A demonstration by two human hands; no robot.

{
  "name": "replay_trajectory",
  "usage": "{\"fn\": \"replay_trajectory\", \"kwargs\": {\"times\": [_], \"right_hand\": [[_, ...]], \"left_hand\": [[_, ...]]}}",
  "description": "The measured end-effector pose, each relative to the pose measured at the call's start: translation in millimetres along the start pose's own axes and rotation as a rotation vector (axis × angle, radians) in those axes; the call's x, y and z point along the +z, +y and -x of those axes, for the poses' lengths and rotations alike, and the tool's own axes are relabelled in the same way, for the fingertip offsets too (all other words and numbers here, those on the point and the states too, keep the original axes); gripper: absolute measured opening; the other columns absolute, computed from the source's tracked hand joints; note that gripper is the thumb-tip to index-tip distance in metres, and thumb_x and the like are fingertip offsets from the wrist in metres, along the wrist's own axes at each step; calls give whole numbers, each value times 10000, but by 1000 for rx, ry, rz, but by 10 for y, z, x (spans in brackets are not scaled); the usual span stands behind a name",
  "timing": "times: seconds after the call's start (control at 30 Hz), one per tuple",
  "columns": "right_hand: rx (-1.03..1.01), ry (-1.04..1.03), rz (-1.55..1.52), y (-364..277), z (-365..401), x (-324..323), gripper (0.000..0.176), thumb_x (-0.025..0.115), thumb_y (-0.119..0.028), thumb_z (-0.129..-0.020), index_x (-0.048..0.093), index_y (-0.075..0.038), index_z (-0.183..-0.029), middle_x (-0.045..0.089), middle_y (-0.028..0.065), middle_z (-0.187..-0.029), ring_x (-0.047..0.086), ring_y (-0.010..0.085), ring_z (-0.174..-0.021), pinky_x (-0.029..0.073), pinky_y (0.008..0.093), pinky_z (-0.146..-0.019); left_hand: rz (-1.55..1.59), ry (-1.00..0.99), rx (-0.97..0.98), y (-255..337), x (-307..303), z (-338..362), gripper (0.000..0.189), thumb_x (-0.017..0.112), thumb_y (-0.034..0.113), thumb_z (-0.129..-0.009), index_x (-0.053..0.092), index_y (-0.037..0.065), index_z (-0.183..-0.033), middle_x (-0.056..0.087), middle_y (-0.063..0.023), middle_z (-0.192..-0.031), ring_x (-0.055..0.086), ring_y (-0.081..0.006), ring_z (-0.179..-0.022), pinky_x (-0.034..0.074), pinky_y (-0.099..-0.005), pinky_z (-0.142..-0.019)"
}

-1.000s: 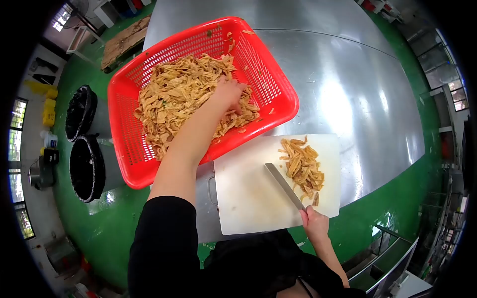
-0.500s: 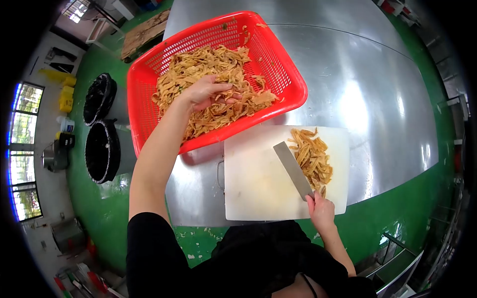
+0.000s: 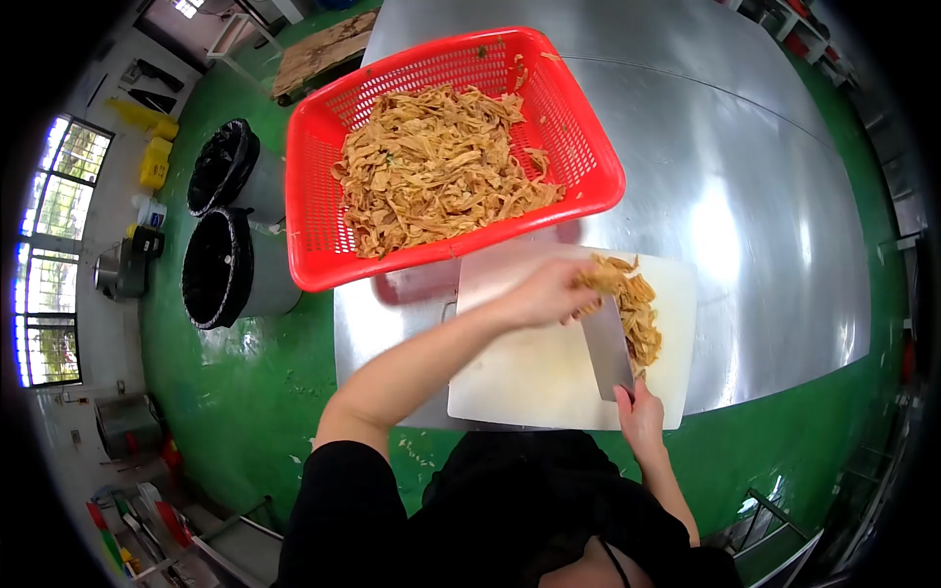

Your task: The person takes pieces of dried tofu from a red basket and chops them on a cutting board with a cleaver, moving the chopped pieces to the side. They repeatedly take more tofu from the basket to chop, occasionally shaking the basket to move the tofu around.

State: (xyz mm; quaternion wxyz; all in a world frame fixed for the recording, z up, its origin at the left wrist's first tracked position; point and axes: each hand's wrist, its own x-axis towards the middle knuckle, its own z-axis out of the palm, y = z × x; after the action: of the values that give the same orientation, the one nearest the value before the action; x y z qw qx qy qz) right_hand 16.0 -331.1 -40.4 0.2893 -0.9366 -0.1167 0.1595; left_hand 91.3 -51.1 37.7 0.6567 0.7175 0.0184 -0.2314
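Note:
My left hand [image 3: 552, 292] is closed on a bunch of yellow-brown strips [image 3: 603, 278], which look like a shredded or sliced food. It hangs over the upper part of a white cutting board [image 3: 520, 377], by the top of the knife. My right hand [image 3: 640, 416] grips the handle of a cleaver [image 3: 609, 351] with a broad rectangular blade. Along the blade's right side lies a pile of the same strips [image 3: 642, 328] on the board. Beyond the board, a red plastic basket [image 3: 456, 243] holds a large heap of these strips [image 3: 431, 167].
Board and basket rest on a shiny metal table [image 3: 745, 225], its near edge just past the board. To the left, two bins with black liners [image 3: 214, 265] stand on the green floor [image 3: 284, 367]. A wooden board on a low cart [image 3: 319, 59] is at the far left.
My left hand has left the basket and come down and right to the board with a bunch of strips. The cleaver has tilted up slightly in my right hand.

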Motion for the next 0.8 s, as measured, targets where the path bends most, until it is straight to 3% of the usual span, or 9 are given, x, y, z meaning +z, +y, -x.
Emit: {"fn": "replay_trajectory", "kwargs": {"times": [0.1,0.2,0.3,0.33,0.4,0.53,0.6,0.67,0.8], "right_hand": [[62,85,-125,55,134,69,223,560,-218,-890,539,3,-907,613,225,-708,591,427,-664,456,457,-563],[240,121,-126,-50,285,88,183,547,-155,-901,553,22,-949,634,177,-705,621,296,-600,449,369,-550],[279,221,-204,-24,412,203,198,545,-200,-905,535,-5,-873,587,219,-678,574,434,-649,445,435,-545],[222,218,-161,-93,395,202,191,551,-201,-903,540,-15,-865,587,208,-671,577,423,-642,448,432,-542],[112,214,-73,-308,390,152,177,562,-203,-898,550,-34,-848,587,186,-658,584,401,-629,452,427,-536],[-46,50,155,-554,373,178,164,584,-227,-886,555,-84,-812,597,137,-636,586,341,-559,462,426,-507],[-20,39,186,-630,347,219,187,595,-220,-878,538,-62,-795,588,164,-621,582,378,-571,455,447,-514],[30,28,217,-681,311,227,205,598,-219,-875,523,-53,-781,584,178,-613,580,396,-578,451,459,-516],[109,7,244,-724,268,235,224,591,-228,-878,503,-54,-768,581,178,-604,578,394,-573,446,462,-509]], "left_hand": [[-442,205,257,-536,301,-159,349,578,141,-854,550,47,-1189,617,-174,-1023,615,-302,-898,508,-379,-789],[-379,318,236,-854,553,-223,394,593,144,-833,530,12,-1199,555,-230,-1155,534,-380,-1076,439,-431,-930],[-611,358,449,-480,312,-68,413,617,158,-829,523,-15,-1192,522,-225,-1206,497,-372,-1133,422,-425,-957],[-638,420,590,-426,27,-108,419,648,167,-816,533,4,-1185,532,-203,-1211,505,-372,-1127,428,-412,-958],[-508,428,460,1,-843,-79,425,672,183,-805,543,17,-1174,538,-190,-1211,513,-356,-1122,437,-403,-949],[-1349,771,150,-212,-2420,-279,521,735,292,-729,560,23,-1139,564,-203,-1143,528,-322,-1103,446,-402,-902],[-1496,671,-39,-317,-2630,-255,465,725,292,-718,586,37,-1080,571,-203,-1125,545,-313,-1077,466,-410,-850],[-1424,328,-309,-366,-2677,-274,379,690,291,-745,615,77,-1049,600,-176,-1102,581,-296,-1041,483,-408,-815],[-1450,128,-127,-317,-2298,-150,207,565,236,-822,668,201,-998,676,-90,-887,646,-270,-871,502,-407,-757]]}}
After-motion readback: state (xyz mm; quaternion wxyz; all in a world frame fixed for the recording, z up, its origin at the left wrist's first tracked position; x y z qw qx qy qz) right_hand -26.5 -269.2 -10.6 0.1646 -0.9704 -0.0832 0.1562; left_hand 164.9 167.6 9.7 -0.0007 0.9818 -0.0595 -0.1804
